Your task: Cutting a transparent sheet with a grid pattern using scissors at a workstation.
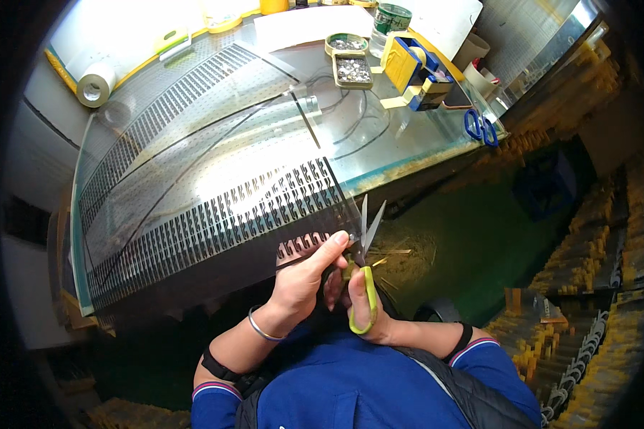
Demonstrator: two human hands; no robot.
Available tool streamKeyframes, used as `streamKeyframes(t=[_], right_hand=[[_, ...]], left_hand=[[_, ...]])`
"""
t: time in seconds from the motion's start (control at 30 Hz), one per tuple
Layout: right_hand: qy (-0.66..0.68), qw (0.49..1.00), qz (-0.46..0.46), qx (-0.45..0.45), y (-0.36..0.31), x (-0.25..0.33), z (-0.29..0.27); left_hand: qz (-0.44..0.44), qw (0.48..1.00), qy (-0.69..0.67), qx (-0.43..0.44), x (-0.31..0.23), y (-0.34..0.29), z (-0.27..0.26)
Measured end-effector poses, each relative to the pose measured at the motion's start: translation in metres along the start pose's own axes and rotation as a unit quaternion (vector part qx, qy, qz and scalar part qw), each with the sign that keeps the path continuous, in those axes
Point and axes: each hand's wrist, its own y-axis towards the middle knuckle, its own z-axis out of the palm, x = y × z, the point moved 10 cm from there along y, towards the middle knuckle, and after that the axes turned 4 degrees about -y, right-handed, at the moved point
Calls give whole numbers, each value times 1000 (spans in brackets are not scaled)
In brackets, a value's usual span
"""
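My left hand (299, 280) pinches the near right corner of a clear film sheet (215, 223) printed with rows of small black shapes. The sheet spreads leftward over the glass tabletop, and its near edge overhangs the table. Just right of that corner, my right hand (373, 323) grips scissors with lime-green handles (371, 289). Their blades are spread and point away from me, beside the sheet's right edge. Some right-hand fingers are hidden behind the handles and my left hand.
On the glass table (422, 146) are a blue-and-yellow tape dispenser (408, 61), an open tin of small bits (352, 71), a jar (391, 21), blue-handled scissors (481, 129) and a white tape roll (96, 86). Stacked dark and yellow strips (587, 257) line the right side. Clippings lie on the green floor.
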Motion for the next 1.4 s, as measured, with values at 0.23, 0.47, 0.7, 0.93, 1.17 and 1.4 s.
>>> streamKeyframes(t=[0.23, 0.47, 0.7, 0.93, 1.17, 1.4], right_hand=[[105, 983, 135, 62, -27, -11, -3], [46, 994, -94, -1, 20, 71, -30], [-83, 973, -203, -67, 92, 153, -28], [38, 960, -210, -180, 69, 148, -49], [53, 994, 7, -91, 55, 63, -4], [53, 997, 54, -10, 36, 31, 21]], left_hand=[[86, 996, 11, 31, -13, -3, -13], [22, 990, -9, 139, 26, -35, -10], [-37, 977, 117, 177, 58, -59, -5], [199, 976, 92, 14, 8, -74, -79], [386, 859, -207, -265, -40, -107, -156], [217, 972, -80, -33, -34, -25, -51]])
